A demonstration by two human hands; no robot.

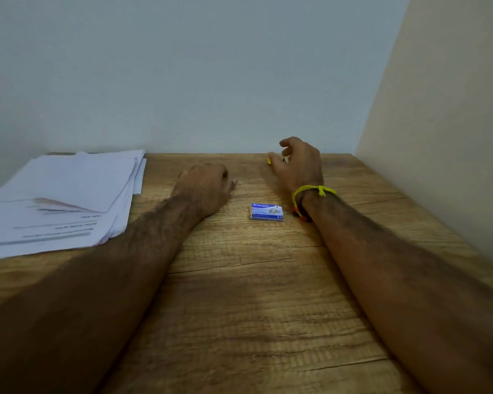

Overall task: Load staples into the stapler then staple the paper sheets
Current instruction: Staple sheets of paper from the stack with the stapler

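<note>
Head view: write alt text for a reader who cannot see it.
A person's right hand curls around a small yellow stapler near the back of a wooden desk, while the left hand rests on the wood. A blue staple box lies between the wrists; loose paper sheets sit far left.

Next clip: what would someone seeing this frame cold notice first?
Two bare forearms reach across a wooden desk set in a corner. The right hand, a yellow thread at its wrist, curls round a small yellow stapler near the far edge, while the left hand rests loosely curled on the wood. A small blue staple box lies between the wrists, and a loose paper stack sits at far left.
</note>
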